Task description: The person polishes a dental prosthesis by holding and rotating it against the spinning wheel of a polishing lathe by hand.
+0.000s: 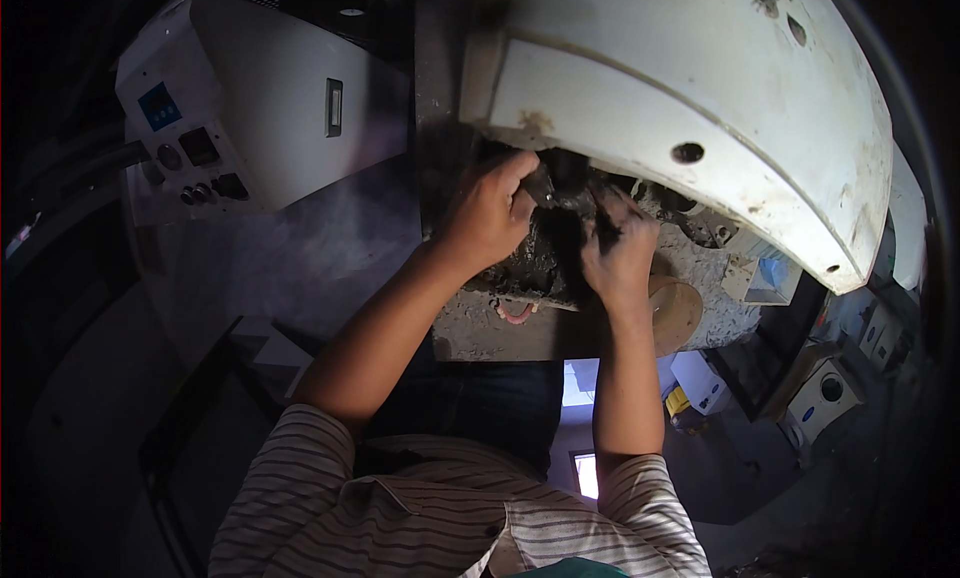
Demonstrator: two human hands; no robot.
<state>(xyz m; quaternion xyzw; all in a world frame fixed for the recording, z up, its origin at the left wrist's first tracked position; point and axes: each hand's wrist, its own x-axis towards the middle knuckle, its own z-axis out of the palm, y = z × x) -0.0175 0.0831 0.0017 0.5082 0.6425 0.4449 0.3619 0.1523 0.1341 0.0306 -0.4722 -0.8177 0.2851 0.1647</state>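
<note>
Under the lower edge of a large white machine housing, both hands work close together. My left hand is closed, its thumb and fingers pinching a black, wet-looking piece whose kind I cannot tell. My right hand is at the right side of this piece, its fingers bent and blackened. What those fingers grip is lost in the shadow. Below and between the hands lies a dark, greasy mass on the worktop. A small pinkish curved handle or loop sticks out at its near side.
The dirty grey worktop ends just before my body. A round brown container stands by my right wrist, with a small open box beyond it. At left is a white machine with a control panel. More white machines stand at right.
</note>
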